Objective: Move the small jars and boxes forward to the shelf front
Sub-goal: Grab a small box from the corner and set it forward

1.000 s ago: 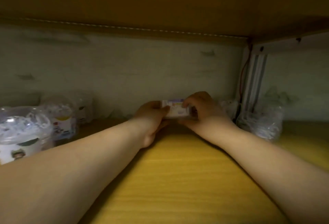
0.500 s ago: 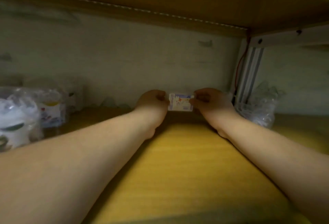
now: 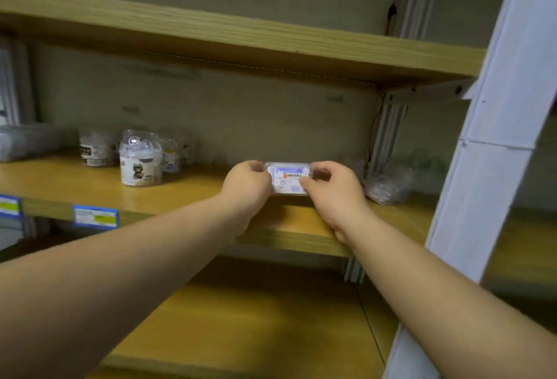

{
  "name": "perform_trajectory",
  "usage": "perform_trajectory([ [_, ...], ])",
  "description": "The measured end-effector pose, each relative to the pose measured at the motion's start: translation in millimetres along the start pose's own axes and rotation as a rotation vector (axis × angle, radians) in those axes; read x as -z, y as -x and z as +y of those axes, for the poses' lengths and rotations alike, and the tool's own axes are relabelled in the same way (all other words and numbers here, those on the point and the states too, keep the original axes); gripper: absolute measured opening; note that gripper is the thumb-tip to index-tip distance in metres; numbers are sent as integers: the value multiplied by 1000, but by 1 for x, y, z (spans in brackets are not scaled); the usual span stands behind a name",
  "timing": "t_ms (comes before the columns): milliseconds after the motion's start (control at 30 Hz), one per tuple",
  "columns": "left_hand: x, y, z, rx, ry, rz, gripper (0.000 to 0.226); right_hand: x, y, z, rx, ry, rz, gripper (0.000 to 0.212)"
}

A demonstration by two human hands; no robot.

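Head: left hand [image 3: 247, 181], right hand [image 3: 330, 187] pinch small box [image 3: 288, 178] ends, apparently lifted.

Both ends of the small box [image 3: 288, 178] vanish behind curled fingers [image 3: 304, 182], and its label print is too small to read. At the left edge a clear container [image 3: 18, 142] is cut off by the frame. Behind the front jar [image 3: 140, 158], the back jars [image 3: 173, 152] blur together (how many, I cannot tell). The plastic bag [image 3: 387, 184] at center right is too hazy to show its contents.
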State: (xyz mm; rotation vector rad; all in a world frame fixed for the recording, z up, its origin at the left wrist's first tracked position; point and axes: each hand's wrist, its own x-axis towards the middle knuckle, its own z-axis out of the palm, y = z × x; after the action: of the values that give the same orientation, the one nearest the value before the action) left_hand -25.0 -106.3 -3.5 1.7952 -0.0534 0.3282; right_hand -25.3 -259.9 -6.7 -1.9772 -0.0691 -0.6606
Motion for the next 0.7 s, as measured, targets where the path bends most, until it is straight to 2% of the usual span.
perform_trajectory([
  [200,-2,27,-8,-181,-199,37,32,-1,27,8,16,104,2,39],
  [300,-3,26,-13,-258,-204,50,38,0,26,7,18,78,-28,55],
  [400,0,25,-12,-283,-125,30,48,-2,27,4,31,64,-105,54],
  [500,6,29,-7,-217,59,9,57,-3,25,5,-28,-85,-186,48],
  [567,8,35,-4,-162,96,-7,65,0,27,0,-65,-221,-225,35],
  [700,13,55,7,-192,83,-134,43,6,36,-14,-206,-450,-368,41],
])
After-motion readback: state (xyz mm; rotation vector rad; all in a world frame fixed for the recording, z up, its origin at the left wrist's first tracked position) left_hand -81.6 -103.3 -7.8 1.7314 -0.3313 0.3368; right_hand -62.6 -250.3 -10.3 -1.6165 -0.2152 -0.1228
